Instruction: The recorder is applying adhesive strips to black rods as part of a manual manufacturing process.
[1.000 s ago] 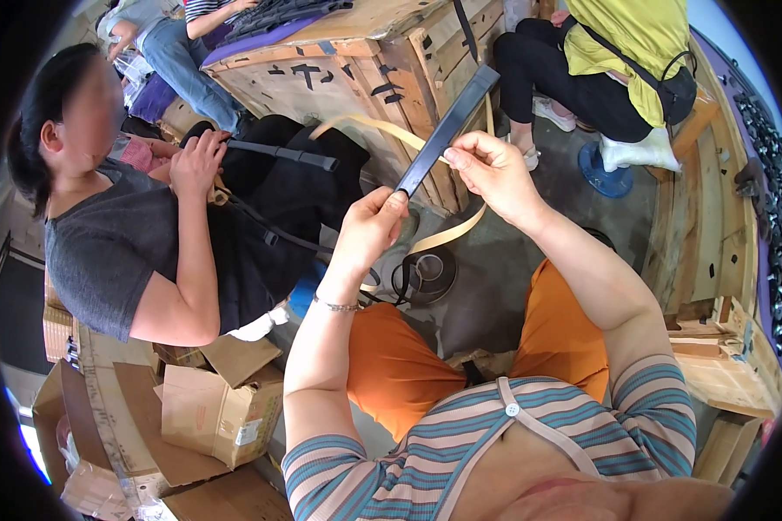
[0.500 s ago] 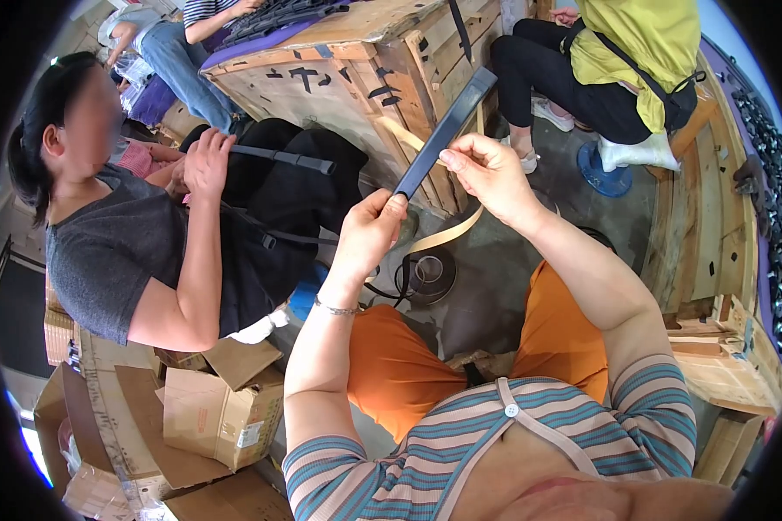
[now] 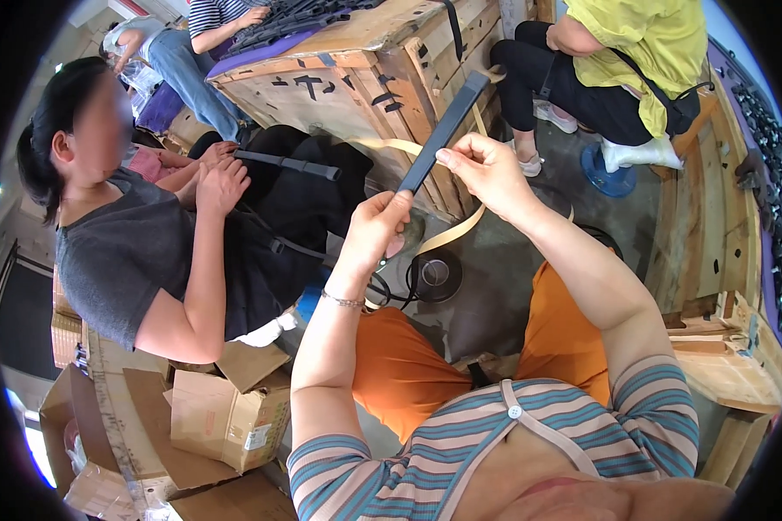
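My left hand (image 3: pixel 375 227) is closed around the lower end of a long, flat, dark plastic bar (image 3: pixel 450 128), which slants up and to the right. Thumb and fingers of my right hand (image 3: pixel 493 178) are pinched together at the bar's right edge, about halfway along. Whether they grip the edge or something thin beside it is hidden. A pale yellow strip (image 3: pixel 453 234) loops below and behind the bar, passing near my right hand; where it ends is not visible.
At left, a seated co-worker (image 3: pixel 139 252) holds a dark rod (image 3: pixel 291 165). A wooden crate (image 3: pixel 356 91) stands ahead. A person in yellow (image 3: pixel 639 52) sits far right beside a blue stool (image 3: pixel 608 174). Cardboard boxes (image 3: pixel 226 417) lie lower left; a black coil (image 3: pixel 434 273) rests on the floor.
My hands keep nearly the same hold, the bar's upper end slightly lower and further left. The left co-worker's hands have shifted on the rod. The person in yellow has moved an arm.
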Motion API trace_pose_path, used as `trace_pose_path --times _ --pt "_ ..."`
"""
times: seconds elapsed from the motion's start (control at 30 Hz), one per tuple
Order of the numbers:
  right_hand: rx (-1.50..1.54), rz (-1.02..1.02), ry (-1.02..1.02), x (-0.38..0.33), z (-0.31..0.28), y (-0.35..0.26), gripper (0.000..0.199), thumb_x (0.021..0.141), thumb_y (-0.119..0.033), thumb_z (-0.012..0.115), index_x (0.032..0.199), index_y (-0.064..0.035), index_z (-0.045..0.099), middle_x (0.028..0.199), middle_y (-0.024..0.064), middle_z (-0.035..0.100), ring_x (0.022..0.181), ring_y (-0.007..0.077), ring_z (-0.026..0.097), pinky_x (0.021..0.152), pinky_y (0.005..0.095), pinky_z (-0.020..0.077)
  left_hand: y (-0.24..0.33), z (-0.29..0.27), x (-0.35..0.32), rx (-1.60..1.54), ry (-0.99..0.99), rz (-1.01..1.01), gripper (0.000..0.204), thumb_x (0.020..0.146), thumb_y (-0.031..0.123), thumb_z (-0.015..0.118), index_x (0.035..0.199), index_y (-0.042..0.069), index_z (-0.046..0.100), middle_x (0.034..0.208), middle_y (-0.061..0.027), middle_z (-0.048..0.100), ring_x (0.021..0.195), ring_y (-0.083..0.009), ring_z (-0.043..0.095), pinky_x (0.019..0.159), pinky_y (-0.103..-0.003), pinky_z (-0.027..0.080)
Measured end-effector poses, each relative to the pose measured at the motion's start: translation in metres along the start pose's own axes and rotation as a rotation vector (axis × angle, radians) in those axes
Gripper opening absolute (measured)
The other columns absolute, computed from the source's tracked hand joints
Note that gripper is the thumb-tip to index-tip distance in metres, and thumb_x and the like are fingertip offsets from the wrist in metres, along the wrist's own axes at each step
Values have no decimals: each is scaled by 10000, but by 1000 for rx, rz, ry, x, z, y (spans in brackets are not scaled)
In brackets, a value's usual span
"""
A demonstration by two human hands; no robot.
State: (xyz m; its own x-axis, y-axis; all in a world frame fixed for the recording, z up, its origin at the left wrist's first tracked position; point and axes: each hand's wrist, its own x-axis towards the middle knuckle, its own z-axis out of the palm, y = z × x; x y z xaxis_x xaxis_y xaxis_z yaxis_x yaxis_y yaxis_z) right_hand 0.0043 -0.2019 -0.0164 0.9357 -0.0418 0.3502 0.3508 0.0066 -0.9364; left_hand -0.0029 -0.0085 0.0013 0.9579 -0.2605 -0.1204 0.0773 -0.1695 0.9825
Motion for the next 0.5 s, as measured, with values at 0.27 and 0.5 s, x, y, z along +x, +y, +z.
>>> trace_pose_path --times 0.27,0.5 --pt "81 30 -62 -1 -1 -3 174 852 -173 603 752 -40 553 588 -68 448 534 3 362 476 178 294 7 -16 5 -146 -81 74 145 813 144 637 810 60 519 576 6 501 413 -41 393 398 -165 317" --pt "56 132 -75 1 0 -1 200 846 -193 613 750 -22 573 608 -61 464 586 15 370 513 191 315 10 -33 16 -234 -352 -61 227 904 253 487 816 48 531 551 -50 530 383 -80 398 373 -189 307"
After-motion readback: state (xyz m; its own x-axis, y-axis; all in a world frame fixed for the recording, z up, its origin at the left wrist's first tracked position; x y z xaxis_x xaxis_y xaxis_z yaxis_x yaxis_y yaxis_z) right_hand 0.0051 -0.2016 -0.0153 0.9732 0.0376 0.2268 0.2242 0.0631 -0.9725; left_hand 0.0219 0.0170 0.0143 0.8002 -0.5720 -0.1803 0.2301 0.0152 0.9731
